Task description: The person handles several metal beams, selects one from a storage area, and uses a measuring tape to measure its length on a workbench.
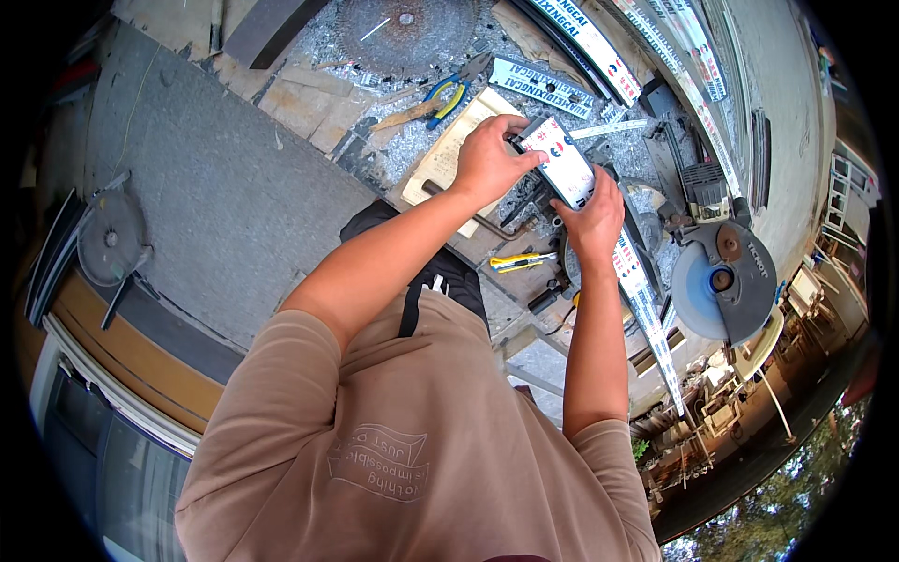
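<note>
Both hands are closed on a short piece of profile point(562, 164), dark-edged and covered with white printed film. My left hand point(492, 159) grips its upper left end, the thumb lying over the film. Lower down, my right hand point(595, 217) wraps round the other end. An open notebook point(440, 169) with yellowish pages lies under and beside my left hand. Below the hands are a bent metal rod point(492, 227) and a yellow utility knife point(518, 262). Past my right hand runs a long film-covered strip point(646, 314); whether it joins the held piece is hidden.
A cut-off saw point(726, 281) with a blue-grey disc stands at the right. Blue-and-yellow pliers point(449, 96), a film-covered offcut point(540, 86) and a large circular blade point(375, 37) lie among metal shavings ahead. Long profiles point(698, 94) stretch along the far right.
</note>
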